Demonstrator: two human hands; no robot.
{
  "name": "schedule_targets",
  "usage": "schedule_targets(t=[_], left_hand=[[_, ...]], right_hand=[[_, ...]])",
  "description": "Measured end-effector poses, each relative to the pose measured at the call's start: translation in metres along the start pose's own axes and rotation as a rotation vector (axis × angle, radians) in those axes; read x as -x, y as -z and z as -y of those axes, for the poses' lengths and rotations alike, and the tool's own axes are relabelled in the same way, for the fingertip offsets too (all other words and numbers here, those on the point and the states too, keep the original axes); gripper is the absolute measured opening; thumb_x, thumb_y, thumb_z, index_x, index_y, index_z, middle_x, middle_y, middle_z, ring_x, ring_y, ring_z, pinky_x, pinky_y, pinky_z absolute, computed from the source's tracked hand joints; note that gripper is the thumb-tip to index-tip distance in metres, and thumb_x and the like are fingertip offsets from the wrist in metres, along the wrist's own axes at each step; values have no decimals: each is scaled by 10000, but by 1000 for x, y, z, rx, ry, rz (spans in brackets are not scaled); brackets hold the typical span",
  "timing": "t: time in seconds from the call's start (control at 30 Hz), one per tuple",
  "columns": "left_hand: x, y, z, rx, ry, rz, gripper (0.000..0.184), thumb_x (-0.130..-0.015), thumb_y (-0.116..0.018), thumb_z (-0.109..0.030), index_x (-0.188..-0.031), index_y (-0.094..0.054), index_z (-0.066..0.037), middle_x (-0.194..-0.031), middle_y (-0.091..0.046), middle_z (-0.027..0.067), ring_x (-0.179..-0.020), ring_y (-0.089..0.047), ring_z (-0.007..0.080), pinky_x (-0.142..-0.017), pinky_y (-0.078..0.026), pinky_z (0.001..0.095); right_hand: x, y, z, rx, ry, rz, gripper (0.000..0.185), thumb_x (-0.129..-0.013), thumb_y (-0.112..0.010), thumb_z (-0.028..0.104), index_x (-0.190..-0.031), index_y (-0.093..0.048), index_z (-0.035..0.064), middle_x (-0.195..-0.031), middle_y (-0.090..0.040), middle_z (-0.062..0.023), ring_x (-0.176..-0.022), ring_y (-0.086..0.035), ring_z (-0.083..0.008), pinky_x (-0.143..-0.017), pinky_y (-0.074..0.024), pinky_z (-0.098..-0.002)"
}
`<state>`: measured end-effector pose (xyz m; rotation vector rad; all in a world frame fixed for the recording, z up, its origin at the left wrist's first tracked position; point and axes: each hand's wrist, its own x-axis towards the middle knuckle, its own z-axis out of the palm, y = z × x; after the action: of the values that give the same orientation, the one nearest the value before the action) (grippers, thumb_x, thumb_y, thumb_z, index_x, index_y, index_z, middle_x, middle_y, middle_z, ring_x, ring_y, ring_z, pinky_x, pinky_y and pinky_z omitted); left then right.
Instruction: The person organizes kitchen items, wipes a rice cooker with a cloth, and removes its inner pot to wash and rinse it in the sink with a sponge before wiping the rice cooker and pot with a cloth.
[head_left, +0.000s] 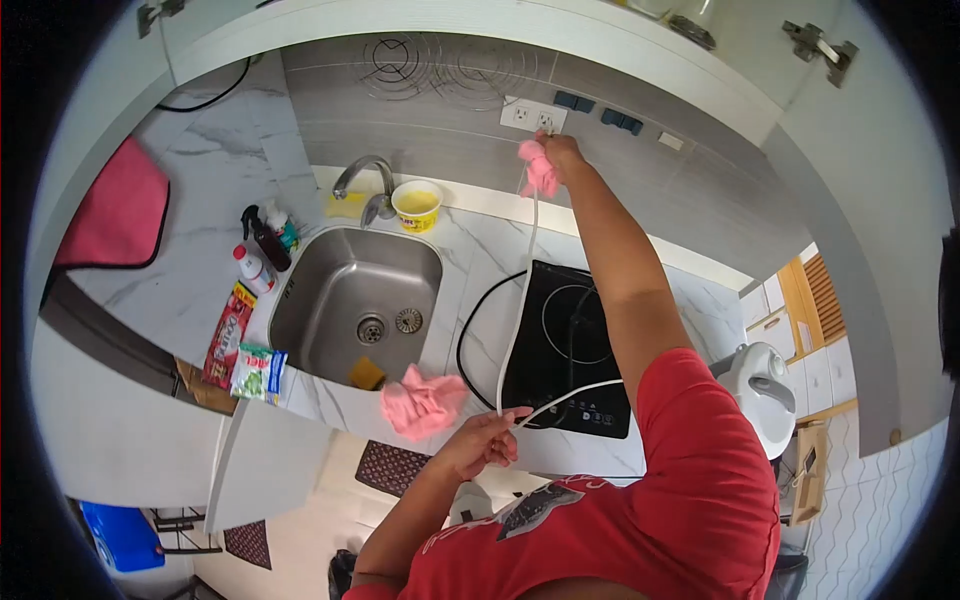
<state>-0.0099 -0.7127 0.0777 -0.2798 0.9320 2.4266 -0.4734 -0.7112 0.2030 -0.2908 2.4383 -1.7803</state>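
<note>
My right hand (562, 152) reaches up to the wall outlet (533, 114), its fingers closed round a pink cloth (540, 170) and the upper end of a white cord (533, 225). Any plug there is hidden. Down by the counter's front edge, my left hand (482, 440) pinches the lower part of the same cord, left of the black induction cooktop (560, 340). From the left hand the cord bends right across the cooktop. Another crumpled pink cloth (422, 402) lies at the counter's front edge, just left of my left hand.
A steel sink (345, 290) holds a yellow sponge (367, 374). Bottles (254, 270) and packets (230, 335) stand left of it, a yellow tub (417, 206) behind. A white appliance (762, 395) is at right. Open cabinet doors (860, 200) hang overhead.
</note>
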Motion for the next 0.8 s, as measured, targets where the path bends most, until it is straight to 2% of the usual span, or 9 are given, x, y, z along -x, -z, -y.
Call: schedule_targets(t=[0.07, 0.27, 0.43, 0.5, 0.57, 0.63, 0.67, 0.7, 0.8], left_hand=[[-5, 5, -23, -19, 3, -33, 458, -922, -478, -337, -1267, -442, -38, -613, -603, 38, -535, -607, 125, -481, -492, 226], [-18, 12, -43, -55, 80, -8, 418, -926, -473, -332, -1258, -470, -78, -628, -594, 21, -539, -583, 105, -492, -480, 225], [-34, 11, -45, -124, 122, -8, 407, -918, -481, -369, -1260, -488, -149, -669, -594, 15, -570, -572, 98, -525, -480, 233], [-40, 11, -39, -216, 113, -66, 439, -901, -496, -409, -1276, -475, -183, -702, -594, 18, -610, -573, 99, -548, -479, 243], [-47, 7, -34, -229, 127, -100, 451, -895, -503, -413, -1284, -465, -187, -732, -597, 24, -627, -573, 102, -555, -478, 248], [-56, 9, -23, -235, 107, -129, 520, -895, -515, -367, -1356, -342, -200, -842, -604, 51, -653, -576, 122, -546, -484, 264], [-55, 4, -17, -259, 146, -115, 520, -895, -515, -367, -1356, -342, -200, -842, -604, 51, -653, -576, 122, -546, -484, 264], [-56, -5, -12, -293, 99, -213, 568, -897, -514, -337, -1383, -254, -201, -878, -601, 61, -654, -576, 134, -534, -489, 270], [-69, -10, 2, -363, 42, -314, 671, -897, -512, -279, -1408, -84, -201, -945, -592, 80, -651, -577, 163, -509, -505, 292]], right_hand=[[-8, 1, 0, -74, -108, -31, 293, -860, -591, 298, -927, -628, 15, -757, -611, -70, -632, -535, -171, -536, -441, -363], [-21, 7, -4, -477, -198, 127, 220, -852, -616, 262, -902, -623, 48, -762, -601, -66, -619, -549, -194, -533, -465, -381], [-59, 0, 10, -504, -272, 160, 250, -916, -473, 275, -888, -577, 49, -726, -581, -85, -582, -546, -214, -541, -484, -385], [-6, 9, 58, 43, -272, 446, 282, -918, -447, 274, -886, -570, 23, -697, -586, -131, -550, -566, -247, -534, -493, -422], [-25, 13, 28, 354, 185, 560, 348, -915, -442, 317, -937, -603, 9, -647, -589, -153, -521, -586, -285, -513, -500, -457], [5, 23, 31, -254, -275, 540, 462, -878, -493, 386, -822, -617, -56, -625, -597, -183, -433, -558, -278, -409, -475, -443], [25, 21, 33, -106, -133, 102, 507, -867, -494, 468, -783, -647, -8, -638, -625, -136, -450, -569, -257, -400, -481, -420], [35, 27, 23, -65, -155, 54, 399, -819, -574, 419, -715, -673, 46, -648, -642, -93, -473, -592, -257, -414, -502, -414], [164, 79, 22, 228, -8, 315, 300, -682, -659, 374, -733, -666, 79, -625, -629, -95, -416, -576, -234, -334, -487, -359]])
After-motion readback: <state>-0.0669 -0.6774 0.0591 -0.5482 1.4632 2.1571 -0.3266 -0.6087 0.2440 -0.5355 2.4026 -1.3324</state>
